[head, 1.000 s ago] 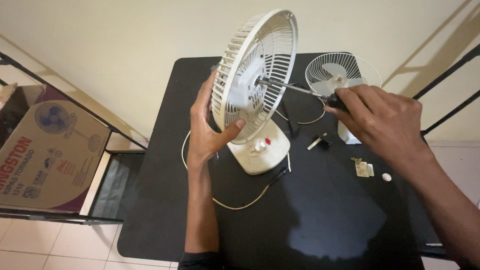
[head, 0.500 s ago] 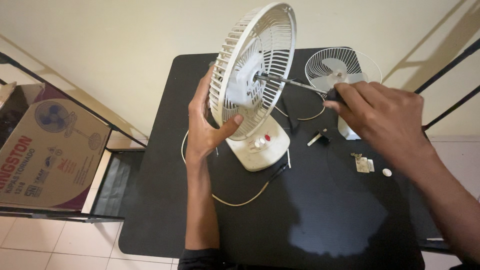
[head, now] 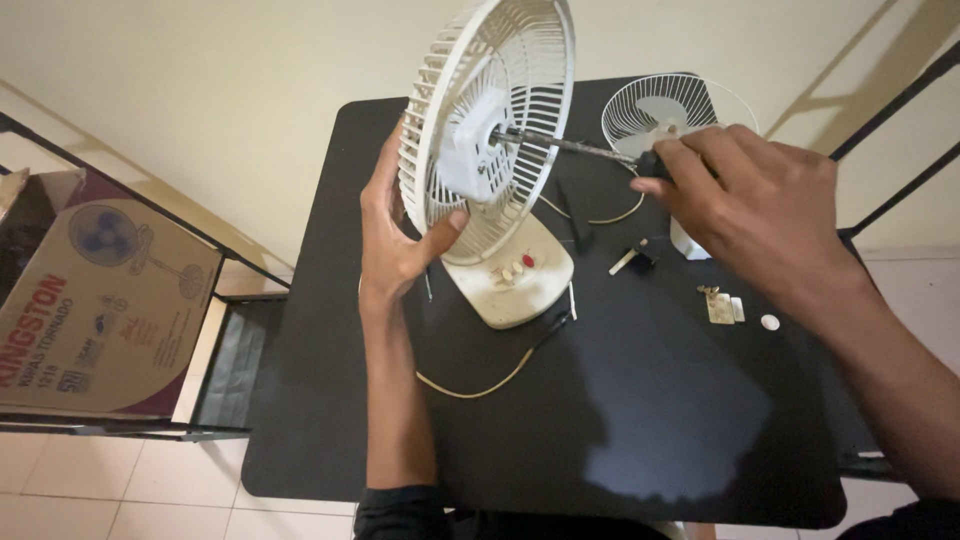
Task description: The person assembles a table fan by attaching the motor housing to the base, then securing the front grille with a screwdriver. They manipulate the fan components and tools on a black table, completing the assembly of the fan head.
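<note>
White plastic fan (head: 495, 170) upright on black tabletop (head: 640, 420), base near middle. Left hand (head: 400, 235) clasped on rear grille rim, thumb pressed against the ribs. Right hand (head: 745, 205) closed in a tight grip round dark screwdriver (head: 575, 147), shaft tip at the hub. Behind that hand, detached wire grille (head: 670, 105); just beside, small screws and parts (head: 725, 305). Cardboard box (head: 95, 305) far left.

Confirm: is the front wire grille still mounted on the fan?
No: the wire grille lies on the black table behind the right hand, apart from the fan that the left hand steadies.
</note>
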